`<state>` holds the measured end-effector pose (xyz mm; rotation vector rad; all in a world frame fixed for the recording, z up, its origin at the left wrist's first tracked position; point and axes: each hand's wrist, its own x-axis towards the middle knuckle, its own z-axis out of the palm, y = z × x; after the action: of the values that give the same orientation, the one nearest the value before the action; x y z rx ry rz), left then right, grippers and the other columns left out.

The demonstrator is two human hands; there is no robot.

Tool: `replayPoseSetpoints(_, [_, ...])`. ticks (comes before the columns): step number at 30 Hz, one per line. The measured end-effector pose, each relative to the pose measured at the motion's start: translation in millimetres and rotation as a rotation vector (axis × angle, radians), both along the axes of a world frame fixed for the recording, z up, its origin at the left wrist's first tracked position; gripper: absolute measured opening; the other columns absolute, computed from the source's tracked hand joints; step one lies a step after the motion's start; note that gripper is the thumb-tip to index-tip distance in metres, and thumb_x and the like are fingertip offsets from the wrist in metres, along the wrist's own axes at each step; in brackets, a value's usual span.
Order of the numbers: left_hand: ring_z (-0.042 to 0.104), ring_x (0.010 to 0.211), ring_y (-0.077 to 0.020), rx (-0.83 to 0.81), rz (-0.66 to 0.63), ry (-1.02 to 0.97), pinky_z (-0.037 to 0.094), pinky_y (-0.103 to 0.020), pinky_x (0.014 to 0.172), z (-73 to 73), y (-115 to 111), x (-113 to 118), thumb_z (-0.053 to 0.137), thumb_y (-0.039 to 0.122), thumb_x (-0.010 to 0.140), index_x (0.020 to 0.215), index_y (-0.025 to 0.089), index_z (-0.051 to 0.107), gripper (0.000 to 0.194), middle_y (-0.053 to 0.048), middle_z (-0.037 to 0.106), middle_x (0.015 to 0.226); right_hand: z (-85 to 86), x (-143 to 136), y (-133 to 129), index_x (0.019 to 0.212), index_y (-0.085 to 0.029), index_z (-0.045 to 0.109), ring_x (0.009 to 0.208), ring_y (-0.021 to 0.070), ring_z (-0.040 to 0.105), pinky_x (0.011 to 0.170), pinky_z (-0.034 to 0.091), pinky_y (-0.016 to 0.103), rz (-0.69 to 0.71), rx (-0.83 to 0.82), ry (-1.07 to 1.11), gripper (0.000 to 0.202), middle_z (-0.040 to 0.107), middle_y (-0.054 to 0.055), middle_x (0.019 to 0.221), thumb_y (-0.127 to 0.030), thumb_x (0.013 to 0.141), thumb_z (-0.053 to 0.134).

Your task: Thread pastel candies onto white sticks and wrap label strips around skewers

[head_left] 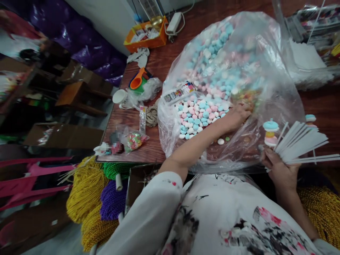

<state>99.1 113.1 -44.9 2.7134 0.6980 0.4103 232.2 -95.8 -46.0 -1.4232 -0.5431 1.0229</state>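
Observation:
A large clear plastic bag (261, 141) lies spread over the table, with pink, blue and white round candies (196, 115) heaped in it. My left hand (237, 115) reaches into the bag beside blurred orange and green small candies (247, 97); its fingertips are hidden, so its grip is unclear. At the right, my right hand (281, 168) is closed on a fanned bundle of white sticks (300, 143). Rising from the same hand is a stack of candies (271, 132), blue on top, yellow in the middle, pink and white below. Another candy stack (310, 119) shows behind the sticks.
At the table's left stand an orange scoop (136, 82), a white cup (119, 96) and a small bag of colourful candies (134, 141). An orange box (146, 37) and a power strip (174, 23) are at the back. Yellow cord bundles (87, 191) sit below the table edge.

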Motion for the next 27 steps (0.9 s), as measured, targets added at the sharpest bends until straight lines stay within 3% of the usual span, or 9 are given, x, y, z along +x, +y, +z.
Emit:
replayPoseSetpoints(3, [0.063, 0.101, -0.0245, 0.033, -0.153, 0.164, 0.046, -0.037, 0.092, -1.6, 16, 13, 0.049, 0.012, 0.089, 0.091, 0.011, 0.071, 0.022, -0.016, 0.068, 0.110, -6.1, 0, -6, 0.071, -0.018, 0.061, 0.058, 0.0108, 0.054, 0.047, 0.045, 0.022, 0.050, -0.005, -0.043, 0.025, 0.058, 0.000, 0.066, -0.035, 0.079, 0.078])
replayPoseSetpoints(10, [0.060, 0.099, -0.0266, 0.065, 0.030, 0.270, 0.044, -0.036, 0.079, 2.1, -20, -10, 0.047, 0.007, 0.089, 0.099, 0.009, 0.068, 0.023, -0.019, 0.064, 0.112, -15.9, 6, -11, 0.073, -0.018, 0.061, 0.059, 0.0107, 0.052, 0.051, 0.044, 0.023, 0.136, 0.028, -0.166, 0.023, 0.058, -0.001, 0.065, -0.034, 0.085, 0.073])
replayPoseSetpoints(15, [0.060, 0.093, -0.0206, -0.013, 0.011, 0.269, 0.045, -0.031, 0.078, 7.8, -15, -13, 0.048, 0.009, 0.092, 0.098, 0.012, 0.069, 0.022, -0.014, 0.065, 0.105, -19.2, -5, -7, 0.069, -0.019, 0.061, 0.059, 0.0123, 0.051, 0.056, 0.046, 0.027, 0.284, 0.110, -0.305, 0.025, 0.059, 0.000, 0.065, -0.034, 0.088, 0.069])
replayPoseSetpoints(20, [0.065, 0.090, -0.0216, -0.045, 0.019, 0.254, 0.049, -0.031, 0.077, 11.5, -14, -15, 0.050, 0.006, 0.089, 0.096, 0.010, 0.070, 0.022, -0.015, 0.069, 0.099, -24.6, 3, -12, 0.080, -0.019, 0.066, 0.060, 0.0134, 0.054, 0.056, 0.048, 0.028, 0.167, 0.087, -0.301, 0.016, 0.062, 0.000, 0.069, -0.033, 0.084, 0.073])
replayPoseSetpoints(23, [0.068, 0.088, -0.0218, -0.215, 0.093, 0.046, 0.052, -0.031, 0.078, 14.7, -23, -28, 0.057, 0.004, 0.082, 0.086, 0.010, 0.070, 0.015, -0.013, 0.072, 0.092, -24.6, 12, -15, 0.075, -0.019, 0.065, 0.058, 0.0116, 0.053, 0.054, 0.044, 0.025, 0.143, 0.072, -0.321, 0.017, 0.060, -0.001, 0.067, -0.031, 0.085, 0.072])
replayPoseSetpoints(27, [0.064, 0.056, -0.0128, -0.820, 0.354, -0.423, 0.052, -0.024, 0.055, 22.3, -47, -52, 0.059, 0.016, 0.088, 0.094, 0.012, 0.068, 0.013, -0.002, 0.068, 0.064, -21.9, 8, -11, 0.068, -0.018, 0.061, 0.056, 0.0101, 0.051, 0.055, 0.042, 0.025, 0.273, 0.083, -0.366, 0.025, 0.058, -0.002, 0.063, -0.031, 0.089, 0.067])
